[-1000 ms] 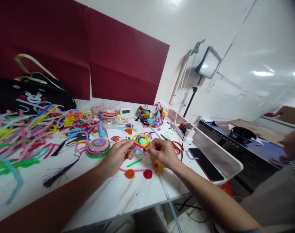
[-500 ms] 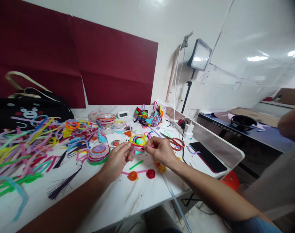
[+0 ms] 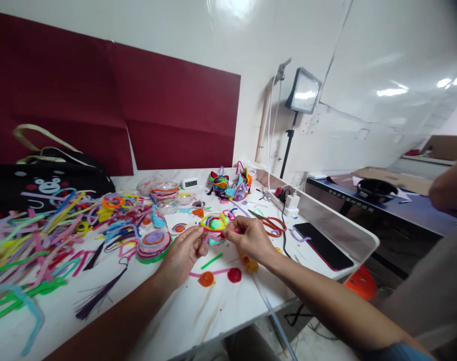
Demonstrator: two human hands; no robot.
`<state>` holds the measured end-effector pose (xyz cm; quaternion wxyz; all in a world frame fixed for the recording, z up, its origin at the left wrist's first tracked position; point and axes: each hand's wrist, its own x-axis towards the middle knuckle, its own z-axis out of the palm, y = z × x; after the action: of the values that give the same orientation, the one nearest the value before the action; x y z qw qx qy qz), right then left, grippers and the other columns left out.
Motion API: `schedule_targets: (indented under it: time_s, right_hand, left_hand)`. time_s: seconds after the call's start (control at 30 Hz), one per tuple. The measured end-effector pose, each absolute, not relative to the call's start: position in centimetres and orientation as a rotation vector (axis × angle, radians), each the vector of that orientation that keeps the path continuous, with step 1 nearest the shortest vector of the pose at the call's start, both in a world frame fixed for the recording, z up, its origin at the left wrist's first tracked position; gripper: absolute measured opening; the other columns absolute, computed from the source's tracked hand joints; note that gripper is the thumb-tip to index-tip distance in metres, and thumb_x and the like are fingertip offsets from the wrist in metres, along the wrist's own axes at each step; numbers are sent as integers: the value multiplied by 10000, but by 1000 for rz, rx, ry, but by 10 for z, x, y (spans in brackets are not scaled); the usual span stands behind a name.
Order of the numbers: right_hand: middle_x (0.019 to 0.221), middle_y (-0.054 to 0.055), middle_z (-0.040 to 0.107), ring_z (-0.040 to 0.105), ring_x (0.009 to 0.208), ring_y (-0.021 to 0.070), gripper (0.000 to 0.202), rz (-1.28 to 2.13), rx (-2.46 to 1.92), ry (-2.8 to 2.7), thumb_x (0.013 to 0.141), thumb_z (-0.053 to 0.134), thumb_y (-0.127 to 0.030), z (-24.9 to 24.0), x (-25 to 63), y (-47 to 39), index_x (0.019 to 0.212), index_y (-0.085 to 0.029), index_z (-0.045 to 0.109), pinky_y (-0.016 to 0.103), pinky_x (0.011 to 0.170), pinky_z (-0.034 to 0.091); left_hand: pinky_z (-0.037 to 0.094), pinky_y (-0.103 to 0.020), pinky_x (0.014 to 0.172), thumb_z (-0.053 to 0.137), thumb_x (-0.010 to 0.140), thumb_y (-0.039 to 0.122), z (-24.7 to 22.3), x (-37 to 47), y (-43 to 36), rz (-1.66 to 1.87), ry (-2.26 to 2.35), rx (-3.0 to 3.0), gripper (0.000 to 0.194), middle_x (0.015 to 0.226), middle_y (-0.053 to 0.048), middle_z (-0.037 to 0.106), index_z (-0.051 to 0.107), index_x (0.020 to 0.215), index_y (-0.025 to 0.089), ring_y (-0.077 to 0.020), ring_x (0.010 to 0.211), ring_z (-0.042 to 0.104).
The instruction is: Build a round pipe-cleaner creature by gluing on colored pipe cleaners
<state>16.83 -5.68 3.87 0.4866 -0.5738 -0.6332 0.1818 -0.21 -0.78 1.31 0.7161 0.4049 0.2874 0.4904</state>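
Observation:
Between my hands, above the white table, is an eye-shaped pipe-cleaner piece [image 3: 214, 221] with a yellow outline and a green centre. My left hand [image 3: 187, 246] pinches its left corner, thumb and finger together. At its right end, the fingers of my right hand [image 3: 248, 235] are closed on it; the fingertips are partly hidden. Below lie a short green pipe cleaner [image 3: 212, 261], an orange coil [image 3: 206, 279] and a red coil [image 3: 235, 275] beside a pink strip. Orange-handled scissors [image 3: 269, 222] rest right of my right hand.
Loose pipe cleaners [image 3: 36, 240] heap up on the left, with a purple tassel [image 3: 100, 293] near them. A layered round coil stack [image 3: 153, 244] sits left of my hands. A phone [image 3: 323, 245], a power strip [image 3: 286, 198] and a glue gun [image 3: 248, 261] are to the right. Another person's arm [image 3: 448, 188] shows at far right.
The camera view has tilted up slightly, so the scene sits a little lower. Both hands keep their hold on the eye-shaped piece, with almost no other movement.

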Motion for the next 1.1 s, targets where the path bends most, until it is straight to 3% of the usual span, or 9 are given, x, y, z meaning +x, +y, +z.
schedule_targets:
  time_s: [0.87, 1.1]
  right_hand:
    - [542, -32, 520, 419, 503, 93, 235, 410, -1387, -1495, 754, 655, -356, 30, 183, -54, 628, -173, 578, 206, 469, 303]
    - [552, -13, 611, 516, 484, 102, 204, 506, -1350, -1457, 796, 637, -334, 28, 185, -56, 679, -172, 598, 203, 484, 362]
  left_hand:
    - [359, -211, 446, 736, 709, 164, 16, -2, -9, 1047, 656, 731, 162, 564, 50, 526, 577, 743, 160, -60, 442, 427]
    - [365, -203, 442, 668, 788, 145, 16, -2, -7, 1038, 645, 691, 124, 555, 49, 515, 562, 725, 157, -55, 426, 412]
